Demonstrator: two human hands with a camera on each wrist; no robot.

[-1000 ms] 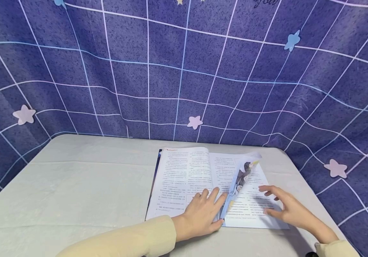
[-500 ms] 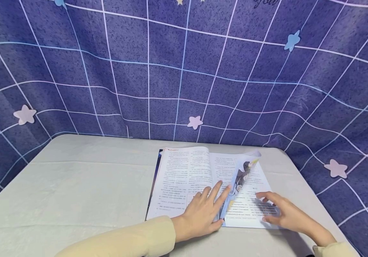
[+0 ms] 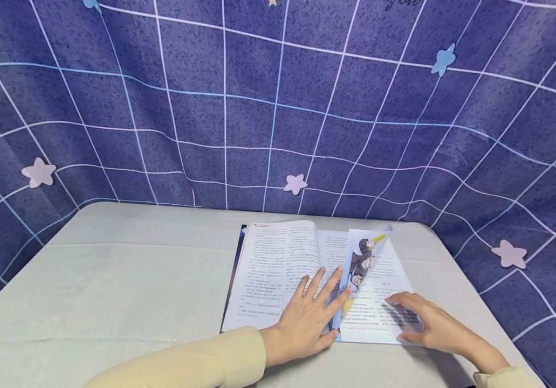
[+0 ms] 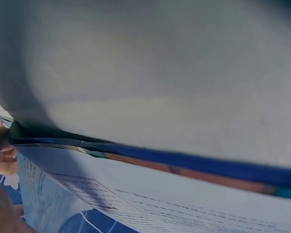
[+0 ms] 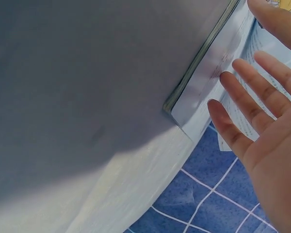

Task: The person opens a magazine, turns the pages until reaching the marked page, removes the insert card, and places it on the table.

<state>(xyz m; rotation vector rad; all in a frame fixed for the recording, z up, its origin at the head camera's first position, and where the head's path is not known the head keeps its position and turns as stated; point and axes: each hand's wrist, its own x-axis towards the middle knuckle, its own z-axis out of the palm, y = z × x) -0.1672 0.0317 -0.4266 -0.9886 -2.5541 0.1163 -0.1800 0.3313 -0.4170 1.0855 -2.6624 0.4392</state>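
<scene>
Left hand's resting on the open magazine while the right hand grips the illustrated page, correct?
Not quite: the right hand isn't gripping the illustrated page. The head view shows it apart from that page, holding nothing. The left hand is resting on the open magazine, as you say.

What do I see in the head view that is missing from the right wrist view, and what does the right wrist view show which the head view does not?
Only head view: the left hand on the book, the sleeves and the stars.

Only right wrist view: the palm side of the right hand, with four fingers spread apart.

Both: the right hand, the book, the table and the gridded backdrop.
</scene>
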